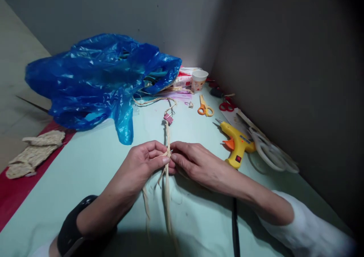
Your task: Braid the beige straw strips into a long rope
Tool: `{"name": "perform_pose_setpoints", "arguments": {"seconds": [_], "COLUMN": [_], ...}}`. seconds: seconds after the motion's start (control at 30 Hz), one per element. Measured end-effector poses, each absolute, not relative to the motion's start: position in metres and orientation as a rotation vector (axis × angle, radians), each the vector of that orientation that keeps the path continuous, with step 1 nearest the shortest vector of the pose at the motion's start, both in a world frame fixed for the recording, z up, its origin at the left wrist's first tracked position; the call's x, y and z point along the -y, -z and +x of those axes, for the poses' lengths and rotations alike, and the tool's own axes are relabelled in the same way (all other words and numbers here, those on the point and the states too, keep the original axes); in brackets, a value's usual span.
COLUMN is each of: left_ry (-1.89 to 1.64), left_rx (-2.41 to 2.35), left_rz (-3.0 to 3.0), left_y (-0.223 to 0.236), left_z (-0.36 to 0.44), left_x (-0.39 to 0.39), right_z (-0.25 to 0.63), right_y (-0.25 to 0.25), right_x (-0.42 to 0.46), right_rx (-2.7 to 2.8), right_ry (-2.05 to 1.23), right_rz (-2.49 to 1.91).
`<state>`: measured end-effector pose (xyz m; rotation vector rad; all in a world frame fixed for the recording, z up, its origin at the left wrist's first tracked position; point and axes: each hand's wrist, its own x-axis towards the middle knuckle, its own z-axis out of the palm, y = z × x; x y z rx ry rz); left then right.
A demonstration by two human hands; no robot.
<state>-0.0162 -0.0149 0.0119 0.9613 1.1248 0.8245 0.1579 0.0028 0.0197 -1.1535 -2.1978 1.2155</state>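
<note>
A pale braid of flat, straw-like strands [167,135] runs away from me along the middle of the table. My left hand [145,160] pinches it from the left between thumb and fingers. From the right, my right hand [193,160] is closed on the strands at the same spot, its fingertips almost meeting the left thumb. Loose strand ends [167,204] hang toward me below both hands. Beyond the fingers, a pink binder clip [168,118] grips the braid, and a thin braided cord [153,100] curves off past it.
A big blue plastic bag [93,74] fills the back left. At right lie a yellow glue gun [237,141], orange-handled scissors [204,107], red-handled scissors [226,104] and white-handled scissors [270,150]. A paper cup [199,80] stands at the back; a woven straw piece [35,154] lies left.
</note>
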Motion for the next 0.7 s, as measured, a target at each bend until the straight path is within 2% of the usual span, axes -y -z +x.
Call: {"name": "perform_pose_setpoints", "arguments": {"seconds": [0.13,0.33,0.53,0.7], "left_ry": [-0.833,-0.833,-0.732,-0.570], "left_rx": [-1.126,-1.178,-1.498,-1.665], "left_rz": [1.060,1.159,1.844,2.016], "left_y": [-0.016,-0.018,-0.023,-0.028], "left_z": [-0.015,-0.017,-0.016,-0.011], "left_x": [0.017,0.019,0.028,0.031], "right_z": [0.152,0.150,0.145,0.144], "right_y": [-0.013,-0.006,-0.004,-0.001], "right_x": [-0.002,-0.002,0.005,0.008], "right_rx": [2.089,2.022,1.837,1.816], "right_ry": [-1.340,-1.275,-1.195,-1.158], "right_rz": [-1.155,-1.096,-1.147,-1.156]}}
